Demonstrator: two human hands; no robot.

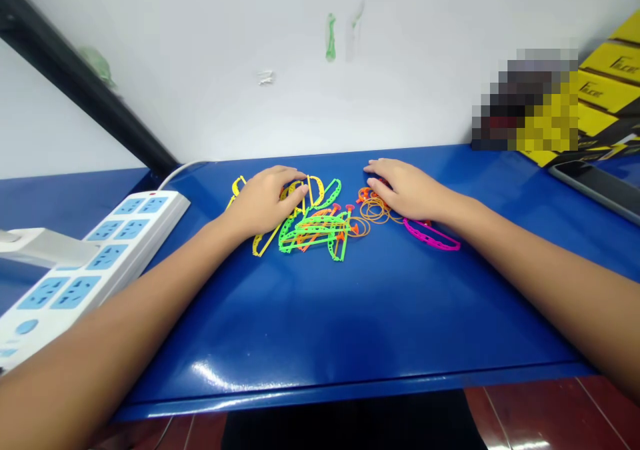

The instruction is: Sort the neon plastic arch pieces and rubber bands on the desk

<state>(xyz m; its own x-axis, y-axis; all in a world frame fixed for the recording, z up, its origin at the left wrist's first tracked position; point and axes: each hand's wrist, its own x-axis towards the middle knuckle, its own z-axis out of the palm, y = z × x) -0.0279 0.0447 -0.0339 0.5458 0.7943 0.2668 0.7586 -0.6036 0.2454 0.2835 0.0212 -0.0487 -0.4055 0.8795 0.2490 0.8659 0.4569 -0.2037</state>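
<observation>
My left hand point(267, 200) lies palm down over several yellow toy bows point(316, 192), fingers stretched out and hiding part of them. My right hand point(407, 187) rests with its fingers extended over tan rubber bands point(376, 210) and some orange-red plastic pieces point(364, 194), partly covered. Below its wrist pokes out a magenta toy bow point(431, 237). Between the hands lies a heap of green toy bows point(310, 229), mixed with small orange toy arrows point(341, 235) that have suction-cup tips. Neither hand visibly grips anything.
A white power strip point(173, 203) with blue sockets and a white plug point(50, 247) stands at the left on the blue table point(320, 323). To the right are yellow boxes point(607, 90) and a phone point(600, 187). A white wall point(225, 50) rises behind.
</observation>
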